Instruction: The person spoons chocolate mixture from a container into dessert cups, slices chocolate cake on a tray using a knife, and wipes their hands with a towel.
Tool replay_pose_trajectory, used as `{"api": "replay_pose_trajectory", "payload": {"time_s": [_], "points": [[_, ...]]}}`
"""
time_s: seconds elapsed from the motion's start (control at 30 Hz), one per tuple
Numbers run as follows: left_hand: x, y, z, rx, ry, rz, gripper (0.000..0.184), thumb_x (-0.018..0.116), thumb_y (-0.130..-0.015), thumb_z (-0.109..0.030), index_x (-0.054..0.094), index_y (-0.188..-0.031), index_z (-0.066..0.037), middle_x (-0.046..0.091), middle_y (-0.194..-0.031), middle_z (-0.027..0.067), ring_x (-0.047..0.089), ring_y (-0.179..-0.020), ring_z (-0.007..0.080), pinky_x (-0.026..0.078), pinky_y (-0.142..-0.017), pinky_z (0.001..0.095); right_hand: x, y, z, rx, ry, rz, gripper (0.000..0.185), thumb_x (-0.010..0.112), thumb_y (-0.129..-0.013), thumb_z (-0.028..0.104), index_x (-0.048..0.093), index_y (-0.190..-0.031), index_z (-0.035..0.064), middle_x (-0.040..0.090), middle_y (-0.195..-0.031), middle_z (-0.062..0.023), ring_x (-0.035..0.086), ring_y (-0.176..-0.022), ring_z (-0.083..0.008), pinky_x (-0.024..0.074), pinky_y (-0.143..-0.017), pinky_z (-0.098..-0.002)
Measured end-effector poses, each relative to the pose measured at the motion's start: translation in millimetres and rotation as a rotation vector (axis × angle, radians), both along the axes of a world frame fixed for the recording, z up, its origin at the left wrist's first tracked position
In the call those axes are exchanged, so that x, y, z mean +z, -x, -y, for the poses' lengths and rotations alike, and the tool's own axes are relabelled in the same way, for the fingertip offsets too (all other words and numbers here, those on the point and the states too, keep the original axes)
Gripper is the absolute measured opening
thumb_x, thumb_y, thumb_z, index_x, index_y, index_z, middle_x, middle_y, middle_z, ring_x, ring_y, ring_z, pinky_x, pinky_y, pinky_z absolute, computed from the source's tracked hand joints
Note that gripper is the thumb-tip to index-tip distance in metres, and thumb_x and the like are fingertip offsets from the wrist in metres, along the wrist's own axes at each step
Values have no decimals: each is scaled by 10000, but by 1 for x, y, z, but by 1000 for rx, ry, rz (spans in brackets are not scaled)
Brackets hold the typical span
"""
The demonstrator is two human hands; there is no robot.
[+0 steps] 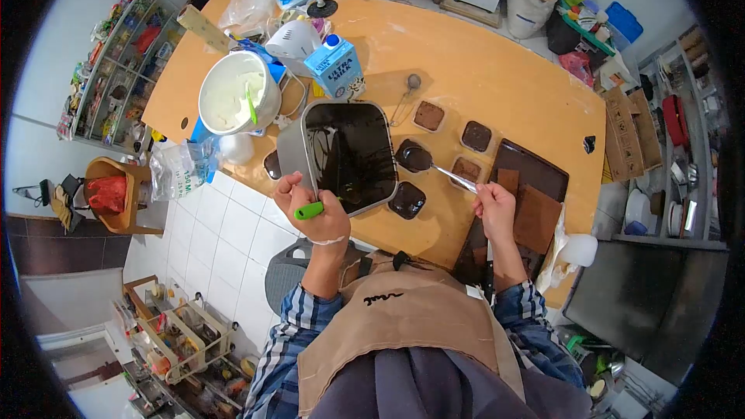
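My left hand (322, 213) is closed around a green handle (309, 211) at the near left corner of a square metal pan (293, 151) with glossy dark chocolate in it. My right hand (494, 206) grips a metal spoon (458, 178). The spoon's bowl is over a small container of dark chocolate (411, 155), right of the pan. Around it stand another dark-filled container (407, 200), one at the upper right (476, 136) and two with brown contents, one above (428, 116) and one to the right (466, 171).
A dark tray (555, 163) with brown cake slabs (535, 219) and a knife lies at the right. Behind the pan are a white bowl (268, 101) of cream, a blue milk carton (335, 70), a mixer (293, 40) and a small strainer (414, 81).
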State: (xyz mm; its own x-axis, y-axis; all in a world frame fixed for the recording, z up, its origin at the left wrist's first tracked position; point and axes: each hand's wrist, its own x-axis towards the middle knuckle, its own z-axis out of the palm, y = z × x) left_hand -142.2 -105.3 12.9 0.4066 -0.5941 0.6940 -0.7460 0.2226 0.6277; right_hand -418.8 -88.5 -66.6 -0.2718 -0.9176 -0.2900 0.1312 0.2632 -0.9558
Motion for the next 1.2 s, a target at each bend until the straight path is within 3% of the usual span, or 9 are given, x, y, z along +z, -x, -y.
{"api": "replay_pose_trajectory", "payload": {"time_s": [1.2], "points": [[9, 3, -4, 19, -30, 14, 172, 452, -568, 62, 301, -585, -18, 462, -904, 185, 442, -861, 283, 345, -766, 360, 2, 2, 4, -55, 42, -99, 202, 546, -860, 133, 543, -688, 28, 527, -549, -13, 443, -441, -57, 354, -411, -201]]}}
